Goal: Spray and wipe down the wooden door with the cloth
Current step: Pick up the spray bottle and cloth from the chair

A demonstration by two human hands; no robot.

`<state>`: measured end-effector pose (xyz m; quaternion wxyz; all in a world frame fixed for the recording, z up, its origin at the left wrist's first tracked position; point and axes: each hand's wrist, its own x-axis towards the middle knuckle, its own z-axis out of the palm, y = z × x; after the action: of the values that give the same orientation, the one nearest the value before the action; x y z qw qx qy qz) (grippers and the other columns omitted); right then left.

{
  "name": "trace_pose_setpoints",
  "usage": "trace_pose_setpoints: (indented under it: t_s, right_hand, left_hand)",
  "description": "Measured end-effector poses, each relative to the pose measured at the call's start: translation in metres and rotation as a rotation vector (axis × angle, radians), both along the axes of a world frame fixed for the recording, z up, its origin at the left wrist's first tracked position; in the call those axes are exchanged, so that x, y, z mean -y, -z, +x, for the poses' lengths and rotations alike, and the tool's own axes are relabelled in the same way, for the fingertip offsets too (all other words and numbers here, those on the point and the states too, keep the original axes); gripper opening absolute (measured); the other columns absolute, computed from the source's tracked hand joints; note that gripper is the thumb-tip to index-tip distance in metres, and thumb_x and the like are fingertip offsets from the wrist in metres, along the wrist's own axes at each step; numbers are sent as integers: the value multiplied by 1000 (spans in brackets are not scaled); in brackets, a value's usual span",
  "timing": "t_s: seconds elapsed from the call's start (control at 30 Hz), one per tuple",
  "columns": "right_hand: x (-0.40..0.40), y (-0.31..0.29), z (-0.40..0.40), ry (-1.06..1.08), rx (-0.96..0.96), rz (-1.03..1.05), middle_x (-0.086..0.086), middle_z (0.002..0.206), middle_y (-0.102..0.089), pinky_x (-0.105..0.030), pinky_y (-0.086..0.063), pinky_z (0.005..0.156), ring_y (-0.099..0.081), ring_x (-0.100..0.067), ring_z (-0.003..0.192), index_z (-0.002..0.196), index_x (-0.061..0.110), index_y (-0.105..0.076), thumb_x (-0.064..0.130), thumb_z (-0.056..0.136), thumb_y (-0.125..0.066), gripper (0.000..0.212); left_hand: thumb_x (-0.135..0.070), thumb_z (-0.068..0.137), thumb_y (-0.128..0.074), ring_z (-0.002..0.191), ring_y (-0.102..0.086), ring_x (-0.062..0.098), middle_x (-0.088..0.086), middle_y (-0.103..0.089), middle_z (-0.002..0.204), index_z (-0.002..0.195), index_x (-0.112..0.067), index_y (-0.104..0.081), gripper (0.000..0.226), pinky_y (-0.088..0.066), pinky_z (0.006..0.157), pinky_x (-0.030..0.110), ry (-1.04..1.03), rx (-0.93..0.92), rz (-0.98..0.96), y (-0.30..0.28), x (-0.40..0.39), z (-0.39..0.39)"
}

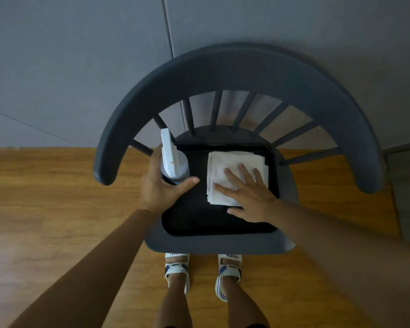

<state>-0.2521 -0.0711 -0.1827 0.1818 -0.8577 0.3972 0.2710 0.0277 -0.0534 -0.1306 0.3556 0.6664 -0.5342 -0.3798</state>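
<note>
left hand [162, 185] wrapped round bottle [174, 165] at tray [213, 227] left edge, on chair [223, 67]. right hand [249, 197] flat, fingers straight, on folded cloth [225, 166] in tray. cloth soft, light: pinch edge. bottle smooth, likely slippery: grip body.

So there's a dark grey wooden chair with a curved spindle back [234, 67] standing on the orange-brown wood floor [45, 197], and its seat carries a black rectangular plastic tray [199, 221] with a folded white cloth [225, 164] and a white plastic spray bottle [173, 162] sitting in it.
</note>
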Motion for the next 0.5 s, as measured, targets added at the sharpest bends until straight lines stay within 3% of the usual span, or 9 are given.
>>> trace_pose_setpoints:
  t_s: [0.13,0.3,0.5]
  right_hand:
    - [8,23,-2,-86,30,-96,-6,171,32,-77,7,120,30,-53,152,163,52,9,72,97,-50,91]
    - [24,41,-7,-145,133,-160,-4,172,31,-80,7,118,28,-54,153,162,56,9,84,87,-47,98]
    - [16,56,-8,-155,223,-298,-13,176,10,-85,-6,114,13,-59,155,166,48,-6,72,97,-34,78]
  left_hand:
    - [-43,70,-88,132,-51,13,-9,-52,141,147,-27,-40,92,-50,107,42,4,9,-152,8,6,-8]
    - [-27,70,-91,133,-53,22,5,-53,142,144,-13,-42,90,-47,110,32,87,2,-324,12,20,-12]
    - [-23,74,-88,124,-54,13,4,-55,132,139,-9,-45,79,-51,104,37,78,-35,-377,20,37,-20]
